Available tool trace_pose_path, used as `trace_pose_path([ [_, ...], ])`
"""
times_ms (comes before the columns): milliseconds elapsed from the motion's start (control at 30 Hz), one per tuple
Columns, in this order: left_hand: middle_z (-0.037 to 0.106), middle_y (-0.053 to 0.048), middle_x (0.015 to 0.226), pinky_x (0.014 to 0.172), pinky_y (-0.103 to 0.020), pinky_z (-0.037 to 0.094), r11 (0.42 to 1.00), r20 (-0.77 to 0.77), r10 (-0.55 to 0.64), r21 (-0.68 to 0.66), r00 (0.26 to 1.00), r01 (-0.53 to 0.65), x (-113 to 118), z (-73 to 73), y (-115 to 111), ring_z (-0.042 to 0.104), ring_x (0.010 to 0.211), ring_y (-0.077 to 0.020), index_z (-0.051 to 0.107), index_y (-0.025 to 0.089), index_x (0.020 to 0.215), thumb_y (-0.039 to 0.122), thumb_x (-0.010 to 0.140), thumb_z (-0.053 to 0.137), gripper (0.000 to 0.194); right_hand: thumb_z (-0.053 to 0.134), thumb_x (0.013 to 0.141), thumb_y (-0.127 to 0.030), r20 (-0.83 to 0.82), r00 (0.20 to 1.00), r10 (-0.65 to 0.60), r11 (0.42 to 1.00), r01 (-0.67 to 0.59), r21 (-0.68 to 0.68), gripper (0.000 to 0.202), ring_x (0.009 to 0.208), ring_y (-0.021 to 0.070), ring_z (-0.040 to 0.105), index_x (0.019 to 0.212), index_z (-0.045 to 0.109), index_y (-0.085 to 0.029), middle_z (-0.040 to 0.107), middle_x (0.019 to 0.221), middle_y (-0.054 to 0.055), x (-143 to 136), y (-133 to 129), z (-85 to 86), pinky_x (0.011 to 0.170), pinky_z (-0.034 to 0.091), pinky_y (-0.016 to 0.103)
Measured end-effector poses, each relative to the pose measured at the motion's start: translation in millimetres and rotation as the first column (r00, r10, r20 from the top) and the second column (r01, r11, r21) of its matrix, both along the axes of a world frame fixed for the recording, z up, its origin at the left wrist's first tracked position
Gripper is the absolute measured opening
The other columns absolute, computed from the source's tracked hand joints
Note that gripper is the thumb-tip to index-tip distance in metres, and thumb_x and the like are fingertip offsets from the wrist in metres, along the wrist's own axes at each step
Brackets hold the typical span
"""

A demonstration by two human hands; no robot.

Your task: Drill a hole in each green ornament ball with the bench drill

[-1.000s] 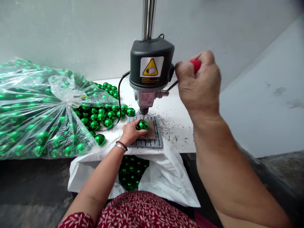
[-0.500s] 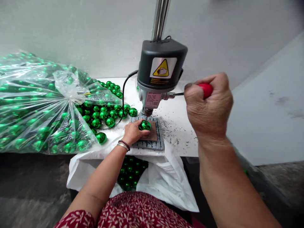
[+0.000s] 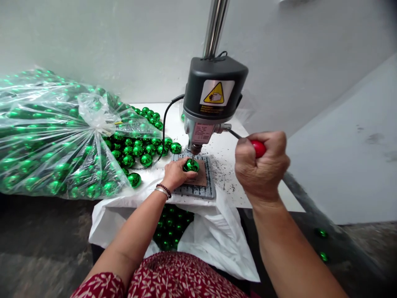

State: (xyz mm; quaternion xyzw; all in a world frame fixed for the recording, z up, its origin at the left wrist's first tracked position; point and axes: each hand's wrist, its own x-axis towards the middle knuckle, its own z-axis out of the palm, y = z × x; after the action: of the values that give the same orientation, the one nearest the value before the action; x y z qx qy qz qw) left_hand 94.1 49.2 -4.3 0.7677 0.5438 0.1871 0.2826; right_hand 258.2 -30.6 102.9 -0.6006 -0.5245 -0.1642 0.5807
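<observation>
A shiny green ball (image 3: 191, 166) rests on a brown board (image 3: 201, 179) on the grey slotted base (image 3: 211, 191) of a drill press (image 3: 217, 89). My left hand (image 3: 178, 174) grips the ball from the left, thumb in front. The drill bit (image 3: 192, 157) comes down onto the ball's top; whether it has gone in cannot be made out. On the right, my right hand (image 3: 262, 163) is closed round the red knob (image 3: 258, 149) of the press lever.
A clear plastic bag (image 3: 56, 140) full of green balls covers the table's left, with loose balls (image 3: 146, 160) beside it. Dark shavings (image 3: 225, 174) lie right of the base. A white sack (image 3: 217, 236) with green balls hangs at the front edge. Two balls (image 3: 323, 256) lie lower right.
My right hand has moved down and slightly left with the red knob, and the lever now slants downward. My left hand still holds the ball. The view has shifted slightly.
</observation>
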Motion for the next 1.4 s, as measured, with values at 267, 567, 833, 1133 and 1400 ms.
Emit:
trace_pose_path([
  [267, 0.077, -0.004, 0.124, 0.102, -0.039, 0.049, 1.0, -0.012, -0.007, -0.004, 1.0, 0.007, -1, 2.6, -1, 0.068, 0.117, -0.0297, 0.066, 0.031, 0.139, 0.048, 0.076, 0.081, 0.066, 0.053, 0.088, -0.044, -0.035, 0.999, -0.03, 0.996, 0.033, 0.086, 0.022, 0.057, 0.0099, 0.052, 0.084, 0.054, -0.023, 0.059, 0.069, 0.0, -6, 1, -29.4, 0.056, 0.045, 0.026],
  [567, 0.079, -0.003, 0.108, 0.097, -0.038, 0.05, 1.0, -0.024, -0.02, -0.011, 1.0, 0.02, -1, 11.1, -4, 0.069, 0.108, -0.0291, 0.071, 0.03, 0.128, 0.047, 0.078, 0.078, 0.054, 0.053, 0.09, -0.041, -0.042, 0.999, -0.005, 0.985, 0.012, 0.173, 0.021, 0.062, 0.0096, 0.054, 0.086, 0.053, -0.02, 0.058, 0.072, 0.0, -9, 6, -36.0, 0.059, 0.045, 0.025],
  [833, 0.078, -0.003, 0.102, 0.089, -0.032, 0.053, 0.998, 0.216, -0.059, -0.016, 0.975, 0.064, -13, 4.9, -17, 0.069, 0.097, -0.0233, 0.07, 0.021, 0.123, 0.034, 0.075, 0.08, 0.05, 0.055, 0.089, -0.022, -0.272, 0.962, -0.028, 0.987, -0.016, -0.158, 0.019, 0.063, 0.0056, 0.033, 0.076, 0.043, -0.017, 0.041, 0.064, -0.006, -5, 41, 74.3, 0.068, 0.035, 0.025],
  [1133, 0.073, -0.01, 0.132, 0.098, -0.033, 0.053, 0.997, 0.126, -0.012, -0.076, 0.992, 0.022, -94, 21.9, -24, 0.07, 0.109, -0.0243, 0.069, 0.021, 0.132, 0.04, 0.086, 0.073, 0.05, 0.057, 0.087, -0.019, -0.268, 0.96, -0.081, 0.991, 0.049, -0.125, 0.012, 0.069, 0.006, 0.04, 0.082, 0.047, -0.017, 0.049, 0.073, -0.004, 0, 48, 66.5, 0.073, 0.035, 0.027],
  [1400, 0.071, -0.029, 0.126, 0.094, -0.043, 0.053, 0.864, -0.382, 0.462, -0.007, 0.8, -0.503, -105, 30.2, 37, 0.068, 0.12, -0.0392, 0.07, 0.007, 0.124, 0.048, 0.096, 0.051, 0.054, 0.058, 0.088, -0.017, -0.302, 0.949, -0.088, 0.989, 0.047, -0.141, 0.014, 0.069, 0.0056, 0.039, 0.081, 0.046, -0.017, 0.048, 0.075, -0.004, -4, 44, 68.9, 0.075, 0.036, 0.028],
])
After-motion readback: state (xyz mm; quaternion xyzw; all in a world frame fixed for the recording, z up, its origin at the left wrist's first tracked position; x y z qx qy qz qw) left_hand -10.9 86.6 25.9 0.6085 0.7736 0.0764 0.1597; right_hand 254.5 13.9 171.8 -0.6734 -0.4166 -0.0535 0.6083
